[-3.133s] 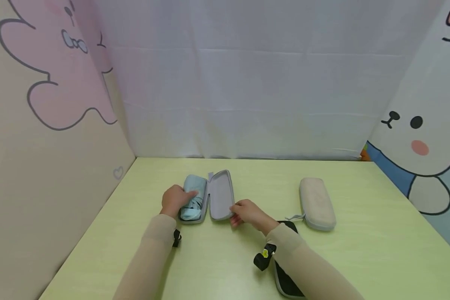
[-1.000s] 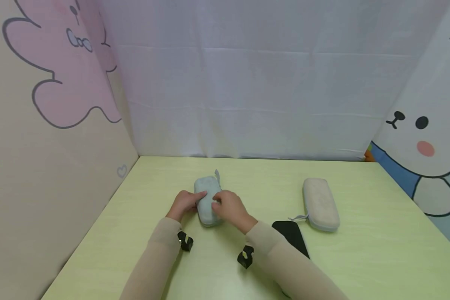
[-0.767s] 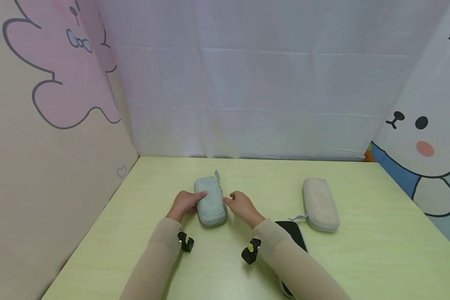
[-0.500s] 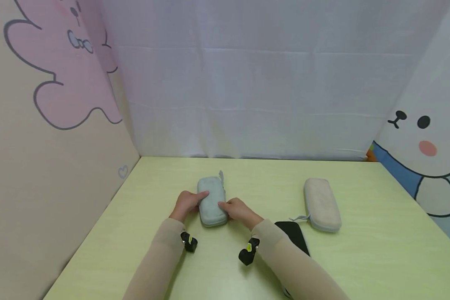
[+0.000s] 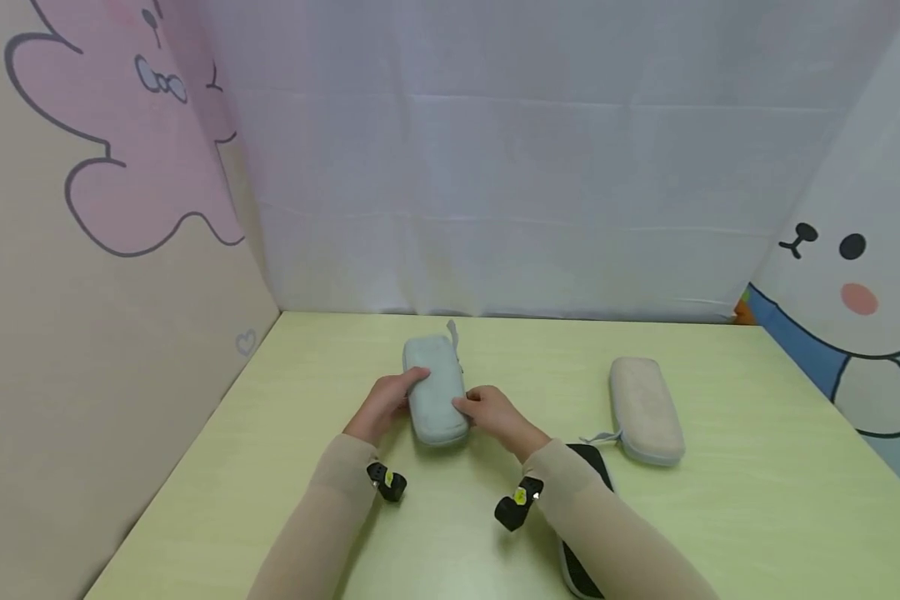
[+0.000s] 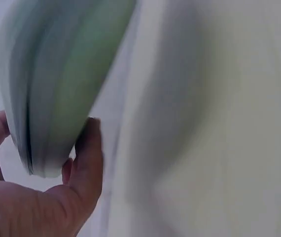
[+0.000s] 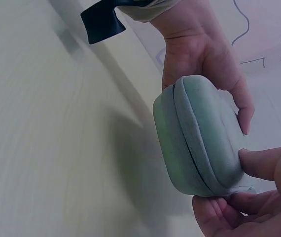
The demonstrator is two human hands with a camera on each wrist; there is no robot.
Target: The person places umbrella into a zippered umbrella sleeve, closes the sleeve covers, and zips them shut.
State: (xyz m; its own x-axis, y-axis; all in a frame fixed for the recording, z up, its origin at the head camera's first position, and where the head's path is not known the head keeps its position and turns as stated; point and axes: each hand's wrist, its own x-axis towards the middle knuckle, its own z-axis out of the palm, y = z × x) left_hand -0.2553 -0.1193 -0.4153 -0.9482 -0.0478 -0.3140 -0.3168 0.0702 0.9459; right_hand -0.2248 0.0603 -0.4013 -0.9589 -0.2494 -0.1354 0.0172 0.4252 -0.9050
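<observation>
A light blue zip case is closed, held between both hands a little above the table, its shadow falling below. My left hand grips its left side, thumb on the lid and fingers underneath. On the opposite side, my right hand pinches the near right edge, thumb on top. In the right wrist view, a seam runs around the case between the two hands. The left wrist view shows one end of the case close up. A fabric pull tab sticks up at its far end.
A cream zip case with a grey-blue edge lies on the pale green table at the right. Under my right forearm, a flat black item with a grey rim is partly hidden. A white curtain hangs behind the table.
The case lay open earlier with a folded light blue cloth bundle inside; its lid is now closed over. Both hands have since raised it and moved it slightly right and away.
</observation>
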